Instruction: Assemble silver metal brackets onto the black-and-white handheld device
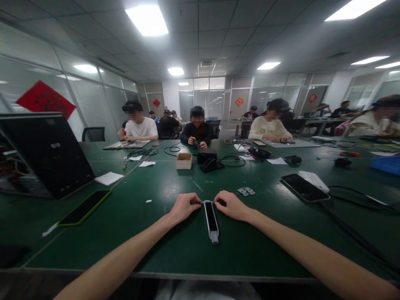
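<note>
A narrow device (211, 217) with a black top face, a pale frame and a grey plug-like near end lies lengthwise on the green table in front of me. My left hand (186, 207) rests at its far left corner, thumb and fingers pinched together. At the far right corner my right hand (233, 205) is closed in a similar pinch. Whatever small part sits between the fingertips is too small to make out. Just beyond my right hand lie several small grey metal-looking pieces (246, 191).
A phone with a green edge (85, 208) and a black computer case (46, 154) are at left. To the right lie another phone (304, 187) and cables (353, 233). Across the green table (150, 254) stand an open small box (184, 161) and a black box (206, 156); several people sit beyond.
</note>
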A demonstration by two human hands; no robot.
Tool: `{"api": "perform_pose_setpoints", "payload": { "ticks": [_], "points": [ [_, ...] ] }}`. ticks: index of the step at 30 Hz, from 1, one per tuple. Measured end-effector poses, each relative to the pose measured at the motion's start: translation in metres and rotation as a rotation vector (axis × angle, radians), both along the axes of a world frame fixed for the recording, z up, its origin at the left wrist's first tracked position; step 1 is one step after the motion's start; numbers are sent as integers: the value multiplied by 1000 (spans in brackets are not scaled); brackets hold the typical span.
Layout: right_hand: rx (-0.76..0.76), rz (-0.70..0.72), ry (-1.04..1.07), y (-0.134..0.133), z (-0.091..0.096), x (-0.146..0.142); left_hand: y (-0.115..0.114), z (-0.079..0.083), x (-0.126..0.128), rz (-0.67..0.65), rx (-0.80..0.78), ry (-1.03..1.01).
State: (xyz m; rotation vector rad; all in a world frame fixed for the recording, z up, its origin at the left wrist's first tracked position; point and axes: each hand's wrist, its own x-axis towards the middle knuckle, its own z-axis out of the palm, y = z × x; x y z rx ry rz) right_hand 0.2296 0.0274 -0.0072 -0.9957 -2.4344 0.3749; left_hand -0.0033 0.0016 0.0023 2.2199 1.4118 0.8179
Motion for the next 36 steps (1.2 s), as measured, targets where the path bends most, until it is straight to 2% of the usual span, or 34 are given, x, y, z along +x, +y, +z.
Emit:
{"api": "perform_pose_setpoints", "payload": {
  "ticks": [9,15,22,29,36],
  "points": [
    [16,4,6,4,-5,0,4,-6,-3,6,-14,-34],
    [7,-2,-8,3,-3,0,1,-2,-4,3,5,0],
    [50,-5,8,4,-7,0,-1,2,-3,2,-42,-7],
    [21,-9,-4,2,-3,1,1,6,-6,-30,-77,15],
    [17,-8,1,3,-4,1,3,0,-9,-71,-72,3]
  ]
}}
